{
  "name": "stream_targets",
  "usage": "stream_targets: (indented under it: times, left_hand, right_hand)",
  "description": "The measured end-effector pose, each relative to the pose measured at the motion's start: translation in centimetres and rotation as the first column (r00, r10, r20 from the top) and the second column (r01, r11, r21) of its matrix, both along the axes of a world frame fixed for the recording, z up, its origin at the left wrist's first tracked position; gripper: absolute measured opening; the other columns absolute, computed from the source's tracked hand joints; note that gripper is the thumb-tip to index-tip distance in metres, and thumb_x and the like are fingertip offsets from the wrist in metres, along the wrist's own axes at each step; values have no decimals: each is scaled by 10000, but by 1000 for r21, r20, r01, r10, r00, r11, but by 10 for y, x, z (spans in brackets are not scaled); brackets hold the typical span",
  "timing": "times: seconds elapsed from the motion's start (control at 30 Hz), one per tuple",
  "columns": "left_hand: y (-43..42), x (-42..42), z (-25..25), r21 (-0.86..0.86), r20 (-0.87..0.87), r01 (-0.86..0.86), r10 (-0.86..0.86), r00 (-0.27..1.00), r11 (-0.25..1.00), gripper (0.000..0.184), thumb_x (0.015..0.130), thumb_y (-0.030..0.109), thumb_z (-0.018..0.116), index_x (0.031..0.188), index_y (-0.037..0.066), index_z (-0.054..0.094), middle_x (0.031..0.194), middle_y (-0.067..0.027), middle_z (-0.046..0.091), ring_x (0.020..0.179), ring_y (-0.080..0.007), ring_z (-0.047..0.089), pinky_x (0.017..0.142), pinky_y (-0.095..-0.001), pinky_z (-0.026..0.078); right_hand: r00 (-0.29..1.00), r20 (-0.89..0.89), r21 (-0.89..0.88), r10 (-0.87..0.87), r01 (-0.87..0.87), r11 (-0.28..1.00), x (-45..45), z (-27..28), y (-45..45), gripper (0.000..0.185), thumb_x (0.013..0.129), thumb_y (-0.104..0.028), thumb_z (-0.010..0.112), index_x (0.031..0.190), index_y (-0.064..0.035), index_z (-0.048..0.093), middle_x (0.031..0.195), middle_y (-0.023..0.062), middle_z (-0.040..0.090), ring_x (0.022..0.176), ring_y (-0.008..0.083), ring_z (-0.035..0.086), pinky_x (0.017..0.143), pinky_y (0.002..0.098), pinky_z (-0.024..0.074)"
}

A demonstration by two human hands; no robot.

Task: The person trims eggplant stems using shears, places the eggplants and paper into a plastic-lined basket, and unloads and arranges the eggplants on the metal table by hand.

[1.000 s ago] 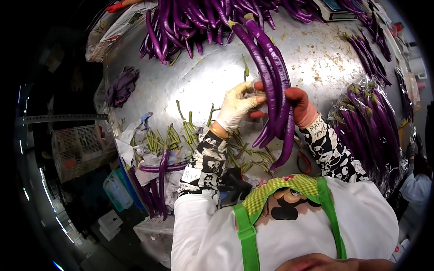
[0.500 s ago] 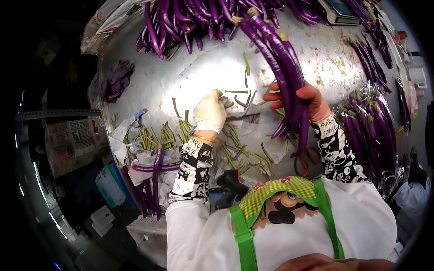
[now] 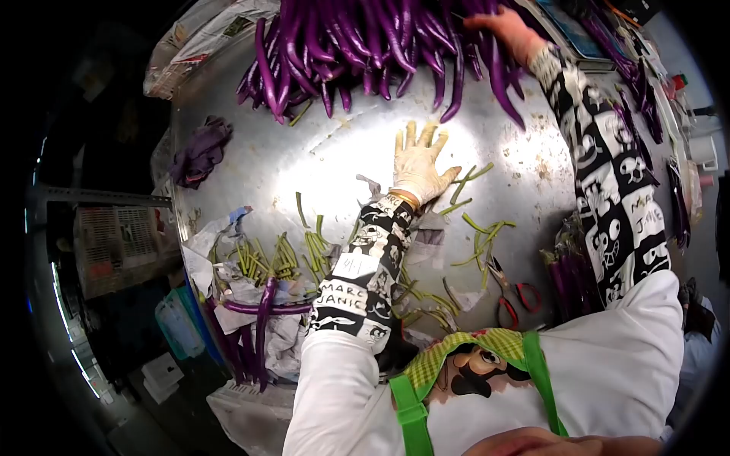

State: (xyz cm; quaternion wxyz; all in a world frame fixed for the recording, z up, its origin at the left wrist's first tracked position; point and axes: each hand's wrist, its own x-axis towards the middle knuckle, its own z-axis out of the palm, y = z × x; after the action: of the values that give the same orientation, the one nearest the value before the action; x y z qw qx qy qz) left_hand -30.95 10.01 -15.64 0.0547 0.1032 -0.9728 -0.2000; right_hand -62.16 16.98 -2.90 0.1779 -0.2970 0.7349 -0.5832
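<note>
My left hand, in a pale glove, lies with spread fingers over the metal table, holding nothing. Just right of it are cut green stems. My right hand, in a reddish glove, reaches to the right end of the big pile of long purple eggplants. Its fingers lie against the eggplants there; whether they grip one is unclear. Red-handled scissors rest open near my body, beside more stems.
A crumpled purple glove lies at the table's left. Stems and paper cover the near left, with eggplants at the corner. Bagged eggplants lie under my right arm. A scale-like box stands at the back right.
The eggplants my right hand held have left it, and that hand has moved far forward to the pile. My left hand has moved right and spread its fingers. The scissors are fully uncovered.
</note>
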Motion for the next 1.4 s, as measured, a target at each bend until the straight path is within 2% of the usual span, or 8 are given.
stream_targets:
  times: [0.33,0.37,0.43,0.7,0.83,1.0,1.2,1.4]
  left_hand:
    - [27,139,30,217,-180,138,-100,979,966,287,701,37,641,985,27,674,1129,-116,617,1194,-307,529,1050,-405,418]
    - [24,157,21,171,-153,108,-82,985,979,344,710,29,653,1054,31,666,1178,-122,617,1190,-326,536,1034,-426,435]
    - [30,179,36,166,9,1,-2,1000,986,380,743,40,635,1122,42,657,1210,-138,605,1198,-346,529,1042,-441,423]
    - [34,277,110,92,-83,-505,512,855,858,549,796,143,671,1322,39,554,1320,-176,563,1266,-373,494,1055,-442,404]
    - [0,345,86,-482,-152,-770,825,544,419,621,787,238,691,1344,35,504,1259,-160,588,1237,-334,509,1026,-455,395]
    - [-41,432,68,-465,215,-833,951,223,300,479,778,230,664,1233,96,599,1083,-106,693,1021,-308,657,973,-477,409]
    - [-17,430,130,-312,-25,-914,959,281,260,321,807,411,706,954,127,700,883,-122,699,773,-360,690,694,-440,527]
    - [-37,402,121,-30,198,-986,968,154,163,539,767,511,766,994,30,673,1013,-207,692,954,-387,688,789,-462,555]
  right_hand:
    - [992,16,-45,-129,130,991,133,-72,54,640,877,-433,687,1273,56,574,1079,62,640,958,129,544,858,258,427]
    - [968,122,192,-221,196,962,149,-107,66,669,879,-489,655,1300,23,564,1232,123,610,1144,209,522,990,340,389]
    - [818,-574,606,32,398,689,204,-146,80,660,897,-503,603,1356,-34,535,1400,197,509,1319,374,421,1115,483,280]
    - [731,-554,528,399,-62,847,398,-135,50,654,929,-523,563,1390,-63,509,1516,267,332,1436,485,203,1180,559,101]
    - [588,-101,268,802,-761,592,444,-106,48,610,941,-432,606,1396,-45,483,1515,214,358,1439,432,238,1195,482,157]
    - [695,-19,258,719,-691,675,459,-55,65,540,957,-346,617,1372,-22,498,1436,211,448,1345,365,410,1107,415,349]
    - [787,-102,286,608,-563,776,427,-45,125,451,955,-249,637,1317,0,537,1305,188,562,1210,317,552,1034,373,430]
    - [864,105,335,493,-498,800,423,-64,182,416,967,-210,635,1288,37,541,1233,167,610,1145,237,600,991,330,455]
